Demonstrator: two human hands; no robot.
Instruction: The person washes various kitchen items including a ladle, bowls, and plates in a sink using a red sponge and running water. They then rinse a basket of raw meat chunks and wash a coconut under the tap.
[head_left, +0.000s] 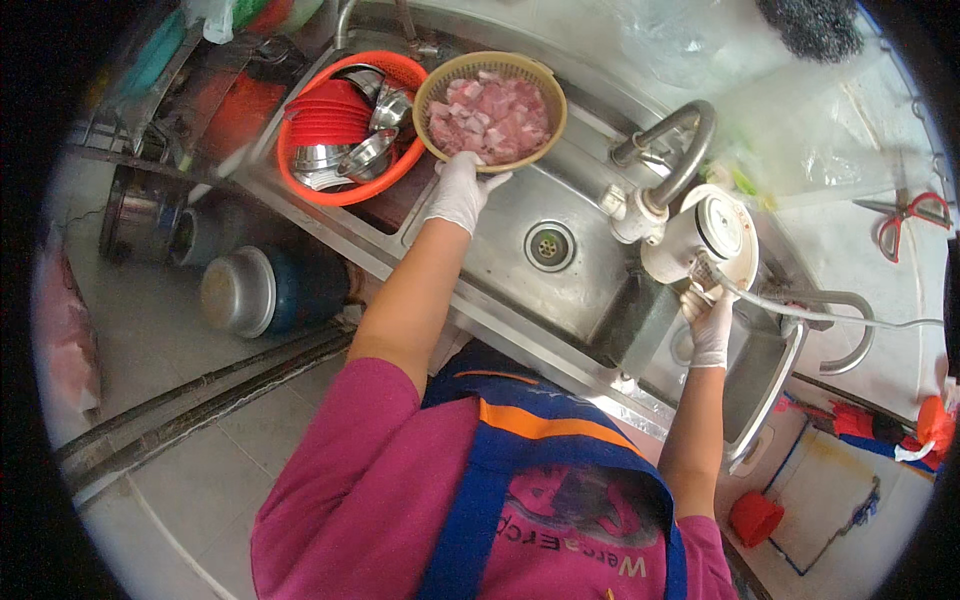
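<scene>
My gloved left hand (459, 189) holds the near rim of a tan plastic colander (556, 124), with its fingers under or behind the rim. Pieces of raw meat (491, 116) lie in the colander, over the back left of the steel sink. At the right, my gloved right hand (709, 319) touches the lower side of a white appliance with a round lid (721, 227) and a grey cord; its fingers are partly hidden, so its hold cannot be told. The appliance stands just right of the curved metal faucet (705, 142).
An orange basket (341, 196) with red and steel bowls stands left of the colander. The sink basin (517, 225) has a drain. A smaller basin (757, 360) is at the right. Red-handled scissors (892, 217) lie on the right counter. Metal pots (232, 292) are at the lower left.
</scene>
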